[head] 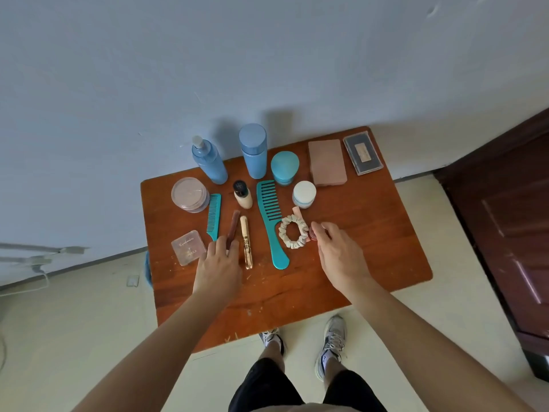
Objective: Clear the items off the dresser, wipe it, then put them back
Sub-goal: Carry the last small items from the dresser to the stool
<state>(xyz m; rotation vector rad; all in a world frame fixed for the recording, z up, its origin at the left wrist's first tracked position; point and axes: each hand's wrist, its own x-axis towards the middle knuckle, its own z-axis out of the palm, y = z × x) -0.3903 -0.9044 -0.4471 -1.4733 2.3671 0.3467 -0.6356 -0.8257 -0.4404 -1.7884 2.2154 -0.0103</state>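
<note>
The wooden dresser top (371, 233) carries several toiletries. My left hand (218, 266) pinches the near end of a brown stick-shaped tube (233, 226), between a small teal comb (214, 215) and a gold tube (246, 242). My right hand (338, 251) pinches a small pinkish item (312, 233) beside a cream scrunchie (294, 231). A large teal comb (270, 221) lies in the middle. At the back stand a blue spray bottle (209, 160), a blue bottle (253, 150) and a teal jar (284, 168).
Also on the top: a round pink powder jar (189, 194), a clear square case (188, 247), a small foundation bottle (242, 194), a white-lidded jar (303, 194), a pink box (326, 162) and a dark palette (362, 152). A dark wooden door (511, 221) stands at right; the wall is behind.
</note>
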